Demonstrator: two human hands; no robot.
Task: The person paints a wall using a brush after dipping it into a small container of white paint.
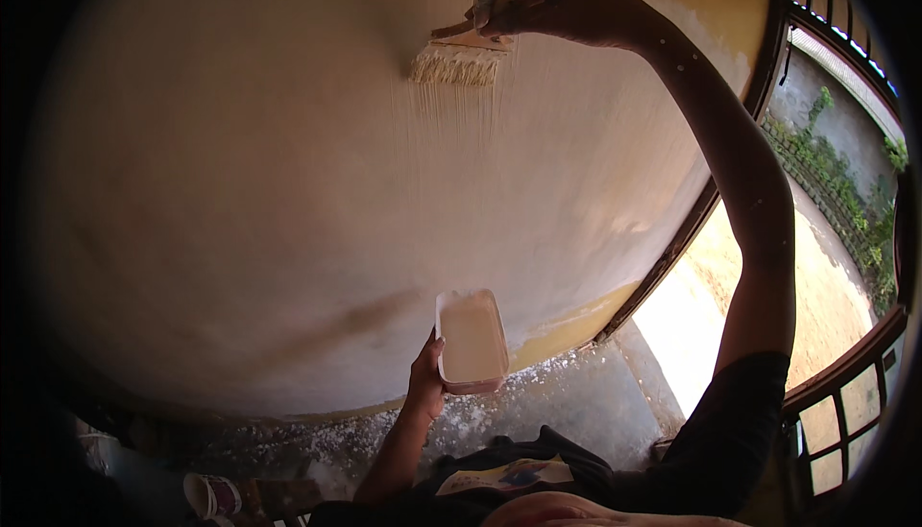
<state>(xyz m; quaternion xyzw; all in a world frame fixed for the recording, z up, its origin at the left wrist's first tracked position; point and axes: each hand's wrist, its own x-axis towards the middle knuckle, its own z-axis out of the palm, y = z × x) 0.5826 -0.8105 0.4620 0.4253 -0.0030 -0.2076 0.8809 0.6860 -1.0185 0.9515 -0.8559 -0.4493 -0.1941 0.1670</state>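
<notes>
Brush on wall, tub held below

Head view, the only one supplied. We find the right hand (562,9) raised high, closed around the handle of a wide brush (456,64). The bristles appear to rest against the pale wall (269,172), with vertical streaks directly beneath them. Lower down, the left hand (425,381) clasps a shallow rectangular tub (475,387) by its left side, clear of the brush; we cannot tell how its hidden fingers sit underneath. The tub holds a pale, smooth liquid.

We judge the step in hand to be spreading this coating with a vertical stroke. In our opinion, the next move calls for even bristle pressure over the streaked patch and a level tub, since a tilt could spill onto the white-speckled floor (576,417).

Regarding markings, we note a printed panel (504,475) on the dark shirt and a purple patch on a white container (200,495) at lower left. We identify no brand and can reliably read no writing on either.
</notes>
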